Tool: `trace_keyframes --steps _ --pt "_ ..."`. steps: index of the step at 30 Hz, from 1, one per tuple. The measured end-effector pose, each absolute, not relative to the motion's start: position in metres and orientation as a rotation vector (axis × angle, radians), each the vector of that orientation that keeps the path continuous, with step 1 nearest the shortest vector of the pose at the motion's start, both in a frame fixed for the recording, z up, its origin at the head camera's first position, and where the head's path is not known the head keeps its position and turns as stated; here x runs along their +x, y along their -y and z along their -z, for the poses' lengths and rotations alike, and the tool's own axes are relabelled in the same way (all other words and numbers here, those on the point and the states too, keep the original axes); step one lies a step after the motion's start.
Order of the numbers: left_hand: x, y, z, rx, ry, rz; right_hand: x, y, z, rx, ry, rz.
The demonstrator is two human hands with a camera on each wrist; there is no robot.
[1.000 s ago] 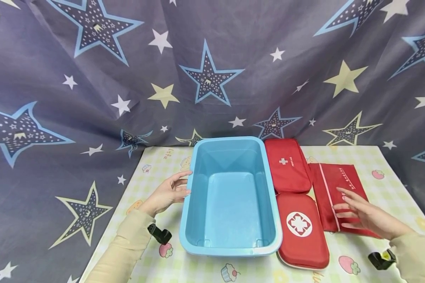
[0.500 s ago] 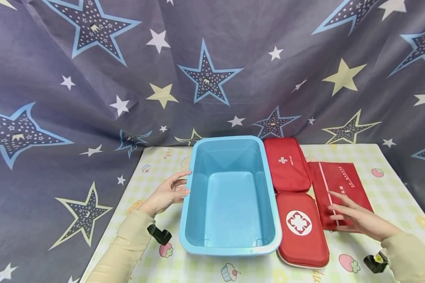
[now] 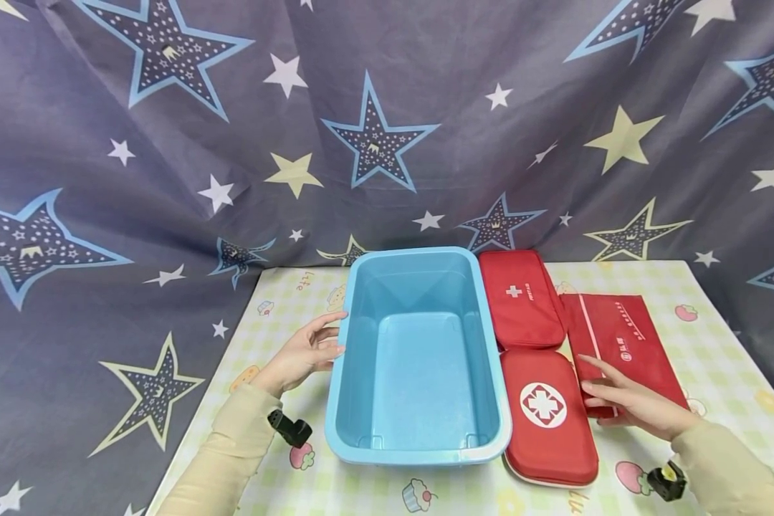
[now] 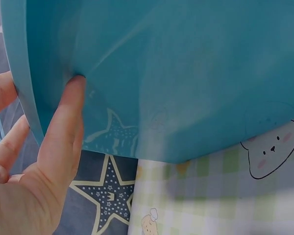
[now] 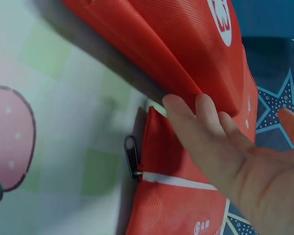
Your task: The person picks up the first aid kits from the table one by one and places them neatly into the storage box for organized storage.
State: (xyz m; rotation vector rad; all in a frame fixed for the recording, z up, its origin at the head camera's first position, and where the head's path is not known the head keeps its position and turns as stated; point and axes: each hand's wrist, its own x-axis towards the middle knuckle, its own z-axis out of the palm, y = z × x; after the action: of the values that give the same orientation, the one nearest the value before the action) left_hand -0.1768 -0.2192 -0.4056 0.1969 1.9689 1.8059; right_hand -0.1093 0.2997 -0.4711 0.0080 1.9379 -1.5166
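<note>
At lower centre, the left hand is touching the left rim of the light-blue rectangular plastic bin with loosely spread fingers, not clasping it. At lower right, the right hand, loosely extended and gripping nothing, is hovering over the flat red fabric pouch, its fingertips pointing at the rounded red case; whether they are touching is unclear.

Bin on table; from bin: pouch 2 o'clock, case 4 o'clock, zip bag 3 o'clock, farther out.

Cross and apparently “FIRST AID” on far pouch, cross emblem on near case, “Life” on tablecloth
</note>
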Motion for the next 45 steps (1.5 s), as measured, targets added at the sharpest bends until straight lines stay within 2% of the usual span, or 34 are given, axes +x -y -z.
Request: trace_keyframes --steps 45 --pt "-0.176 0.220 0.409 0.208 -1.964 -1.816 -0.112 -0.259 0.494 -0.109 -2.393 1.172"
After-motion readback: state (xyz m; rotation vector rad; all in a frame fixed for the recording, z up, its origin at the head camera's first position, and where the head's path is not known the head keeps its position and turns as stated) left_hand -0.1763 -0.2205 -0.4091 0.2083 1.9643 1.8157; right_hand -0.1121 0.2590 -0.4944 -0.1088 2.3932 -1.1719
